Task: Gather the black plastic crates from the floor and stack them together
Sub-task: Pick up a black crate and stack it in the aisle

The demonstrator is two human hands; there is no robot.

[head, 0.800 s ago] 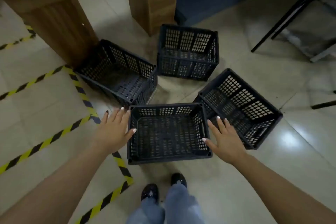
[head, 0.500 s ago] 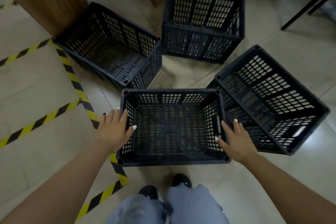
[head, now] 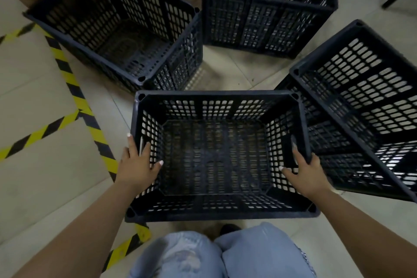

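The near crate [head: 216,156] sits on the floor [head: 33,165] just before the knees, left hand [head: 137,165] and right hand [head: 304,171] curling fingers over opposite side rims (likely to lift it level), three more crates beyond it.

Bare forearms, pale nails, light-blue jeans [head: 216,255]

Black perforated crates [head: 222,158] sit on beige floor [head: 33,165] crossed by yellow-and-black striped tape [head: 74,88].

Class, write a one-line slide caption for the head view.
Both hands, left and right, grasp the nearest black crate among four on the floor.
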